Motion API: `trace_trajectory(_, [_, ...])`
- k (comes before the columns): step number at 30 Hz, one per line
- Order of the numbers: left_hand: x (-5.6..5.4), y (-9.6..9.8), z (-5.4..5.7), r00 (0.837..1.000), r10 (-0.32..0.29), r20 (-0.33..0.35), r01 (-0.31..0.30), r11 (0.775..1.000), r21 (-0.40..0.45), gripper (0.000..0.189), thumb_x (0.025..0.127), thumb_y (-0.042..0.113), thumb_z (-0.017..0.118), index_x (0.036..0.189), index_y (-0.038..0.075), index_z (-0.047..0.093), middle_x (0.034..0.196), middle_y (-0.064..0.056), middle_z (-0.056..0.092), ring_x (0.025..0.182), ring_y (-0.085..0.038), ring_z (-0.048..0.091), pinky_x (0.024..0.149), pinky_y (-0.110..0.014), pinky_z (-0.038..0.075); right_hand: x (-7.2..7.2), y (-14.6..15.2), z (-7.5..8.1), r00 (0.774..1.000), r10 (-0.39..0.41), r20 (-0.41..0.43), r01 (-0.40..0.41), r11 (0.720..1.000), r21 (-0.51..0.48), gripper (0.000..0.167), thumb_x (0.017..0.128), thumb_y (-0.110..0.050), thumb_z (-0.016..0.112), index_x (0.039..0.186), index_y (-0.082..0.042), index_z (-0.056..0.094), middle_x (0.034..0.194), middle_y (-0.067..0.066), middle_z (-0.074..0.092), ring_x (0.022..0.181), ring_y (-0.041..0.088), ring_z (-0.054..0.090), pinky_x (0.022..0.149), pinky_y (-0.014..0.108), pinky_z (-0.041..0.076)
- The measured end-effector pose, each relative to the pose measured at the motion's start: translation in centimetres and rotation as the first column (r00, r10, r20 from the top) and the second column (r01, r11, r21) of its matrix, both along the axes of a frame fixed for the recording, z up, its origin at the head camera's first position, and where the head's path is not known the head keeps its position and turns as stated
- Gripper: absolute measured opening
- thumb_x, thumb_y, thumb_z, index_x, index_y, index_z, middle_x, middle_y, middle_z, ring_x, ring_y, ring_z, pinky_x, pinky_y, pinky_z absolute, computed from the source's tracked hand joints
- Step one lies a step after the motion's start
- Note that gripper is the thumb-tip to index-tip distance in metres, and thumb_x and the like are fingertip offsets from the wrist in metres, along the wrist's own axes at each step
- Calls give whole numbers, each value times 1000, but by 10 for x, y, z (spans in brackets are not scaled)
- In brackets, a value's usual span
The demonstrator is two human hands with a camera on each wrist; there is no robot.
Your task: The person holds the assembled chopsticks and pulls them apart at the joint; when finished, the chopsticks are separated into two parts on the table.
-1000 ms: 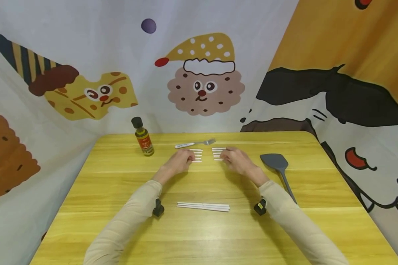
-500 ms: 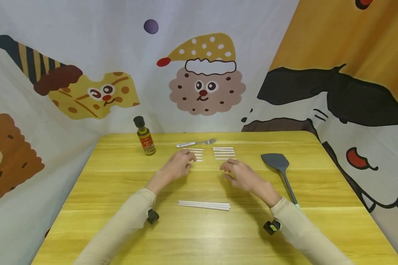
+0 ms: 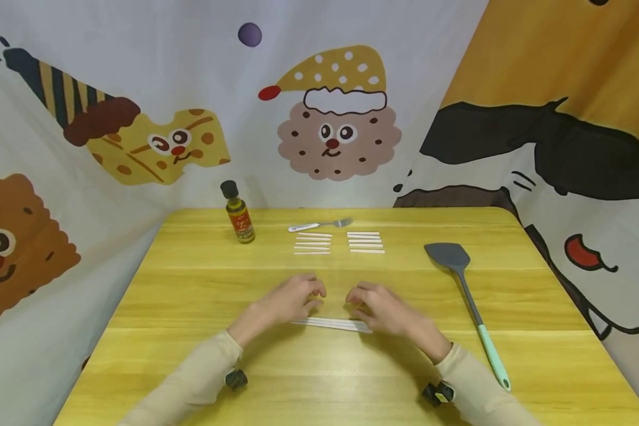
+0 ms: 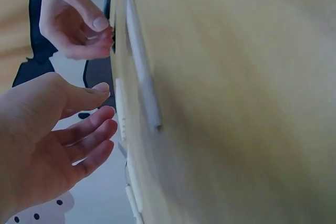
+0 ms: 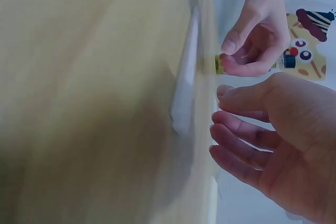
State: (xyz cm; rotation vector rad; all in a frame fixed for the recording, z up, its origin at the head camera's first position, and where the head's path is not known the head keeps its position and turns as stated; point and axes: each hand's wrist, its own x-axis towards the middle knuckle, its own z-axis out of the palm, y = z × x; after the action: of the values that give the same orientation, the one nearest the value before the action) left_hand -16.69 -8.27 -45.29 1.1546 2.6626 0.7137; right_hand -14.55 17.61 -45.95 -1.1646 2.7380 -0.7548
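Observation:
A small bundle of long white sticks [image 3: 332,324] lies crosswise on the wooden table. My left hand [image 3: 293,299] hovers just behind its left end, fingers loosely bent and holding nothing. Over the right end is my right hand [image 3: 380,307], also bare, its fingers relaxed and parted. In the left wrist view the bundle [image 4: 142,61] stays apart from the fingertips; in the right wrist view its near end [image 5: 184,103] shows the same. Farther back, several short white sticks [image 3: 313,243] form a left column, beside a matching right column [image 3: 365,241].
A fork with a white handle [image 3: 305,228] lies behind the short sticks. At the back left stands a bottle with a black cap [image 3: 241,222]. A grey spatula with a mint handle [image 3: 448,255] lies on the right. A cartoon-print curtain [image 3: 191,53] hangs behind the table [image 3: 319,378].
Both hands have let go of the short sticks and come back toward me, down to the long bundle. The two columns of short sticks are now uncovered. The view has shifted slightly.

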Motion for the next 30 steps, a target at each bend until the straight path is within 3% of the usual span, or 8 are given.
trace_trajectory(10, [8, -1, -12, 994, -8, 109, 14, 999, -47, 11, 91, 9, 72, 102, 11, 72, 97, 2, 66, 88, -9, 60, 79, -21, 55, 8, -9, -13, 998, 19, 66, -17, 1000, -23, 14, 90, -5, 75, 103, -6, 71, 96, 3, 68, 83, 7, 65, 72, 18, 56])
trace_trajectory(16, [7, 1, -17, 993, -5, 115, 12, 998, -54, 6, 92, 8, 70, 96, 12, 71, 93, 3, 64, 84, -7, 58, 76, -19, 54, 8, -9, -15, 998, 11, 66, -9, 1000, -25, 13, 90, -4, 74, 102, -5, 72, 94, 3, 68, 81, 5, 63, 71, 17, 56])
trace_trajectory(25, [8, 5, -19, 993, 20, 117, -10, 996, -85, 13, 90, 2, 68, 88, 14, 64, 86, 4, 60, 77, -7, 52, 69, -18, 50, 7, -9, -17, 998, 6, 61, -4, 1000, -29, 12, 90, -4, 73, 102, -6, 72, 93, 2, 68, 81, 4, 63, 70, 16, 55])
trace_trajectory(30, [10, 6, -20, 998, 27, 61, -22, 996, -86, 19, 85, -7, 64, 85, 12, 60, 80, 3, 53, 72, -8, 47, 62, -19, 46, 5, -9, -19, 1000, 15, 14, -15, 999, -36, 12, 89, -2, 74, 100, -6, 72, 93, 3, 68, 81, 7, 65, 70, 17, 56])
